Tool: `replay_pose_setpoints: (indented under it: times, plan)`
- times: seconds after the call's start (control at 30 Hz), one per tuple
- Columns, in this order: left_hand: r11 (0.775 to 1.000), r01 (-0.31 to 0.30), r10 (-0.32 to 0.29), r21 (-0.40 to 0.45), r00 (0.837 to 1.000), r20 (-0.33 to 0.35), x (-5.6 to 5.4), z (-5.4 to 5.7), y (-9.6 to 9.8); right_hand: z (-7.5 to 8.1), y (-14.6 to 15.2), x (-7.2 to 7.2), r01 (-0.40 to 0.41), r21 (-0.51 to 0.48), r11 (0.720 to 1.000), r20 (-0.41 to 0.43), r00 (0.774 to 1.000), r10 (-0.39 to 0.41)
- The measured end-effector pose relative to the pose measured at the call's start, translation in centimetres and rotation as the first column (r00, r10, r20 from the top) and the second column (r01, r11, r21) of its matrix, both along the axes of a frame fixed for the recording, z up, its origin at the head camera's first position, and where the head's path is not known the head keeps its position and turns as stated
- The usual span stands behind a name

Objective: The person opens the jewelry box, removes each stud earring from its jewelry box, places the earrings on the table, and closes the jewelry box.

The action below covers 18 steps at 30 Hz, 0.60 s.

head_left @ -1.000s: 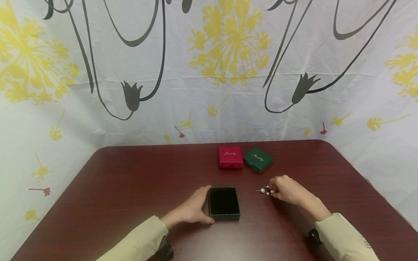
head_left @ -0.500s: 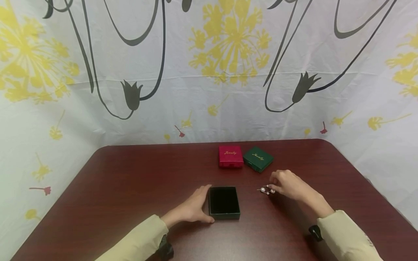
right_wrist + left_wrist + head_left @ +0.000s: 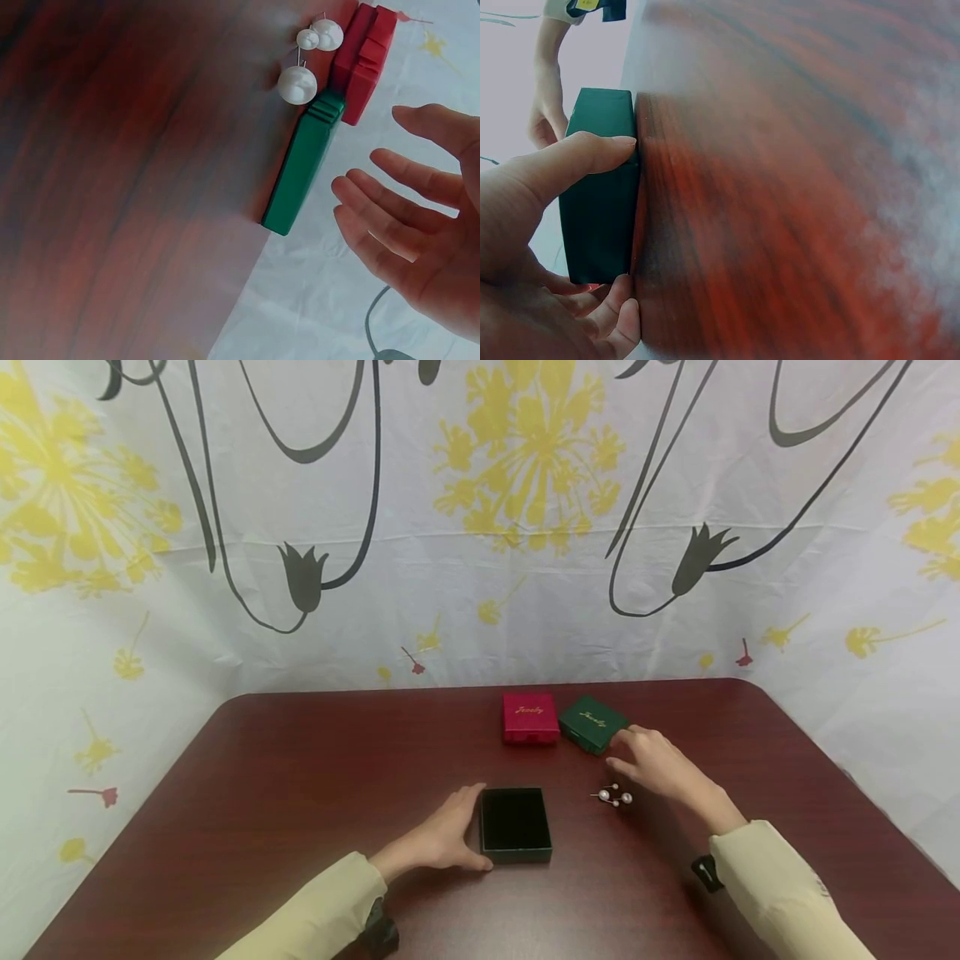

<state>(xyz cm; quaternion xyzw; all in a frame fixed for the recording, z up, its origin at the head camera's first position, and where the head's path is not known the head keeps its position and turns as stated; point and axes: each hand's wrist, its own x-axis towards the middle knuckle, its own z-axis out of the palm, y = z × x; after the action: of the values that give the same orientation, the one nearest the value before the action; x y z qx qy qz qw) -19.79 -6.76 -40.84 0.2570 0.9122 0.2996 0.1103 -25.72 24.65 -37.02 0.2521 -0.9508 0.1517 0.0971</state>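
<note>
An open box [image 3: 515,822], green outside with a dark lining, lies on the table. My left hand [image 3: 442,831] holds it from the left; in the left wrist view the thumb [image 3: 592,154] presses its green side and the fingers lie by its end. My right hand [image 3: 656,766] holds nothing, fingers loosely bent, just right of a closed green jewelry box [image 3: 592,724]. Whether it touches that box cannot be told. Below the hand, pearl earrings [image 3: 615,795] with thin metal posts rest on the table.
A closed red jewelry box [image 3: 529,719] stands left of the closed green one, near the table's far edge. Behind the dark red table [image 3: 315,777] hangs a white cloth [image 3: 420,527] printed with flowers.
My right hand has let go of the pearl earrings, lifted and moved away toward the closed green box. The earrings stay on the table. My left hand and the open box have not moved.
</note>
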Motion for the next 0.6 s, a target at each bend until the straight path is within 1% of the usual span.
replay_pose_setpoints:
  times: [0.27,0.6]
  plan:
    - [1.000,0.005,-0.005,-0.003,1.000,-0.002,0.0,0.0,-0.1,-0.4,-0.5,-1.3,0.054,0.034,0.998,0.070,0.996,-0.056]
    - [1.000,0.002,-0.002,-0.003,1.000,0.002,0.0,0.0,-0.1,-1.0,-0.2,-2.6,0.102,0.049,0.994,0.108,0.988,-0.107]
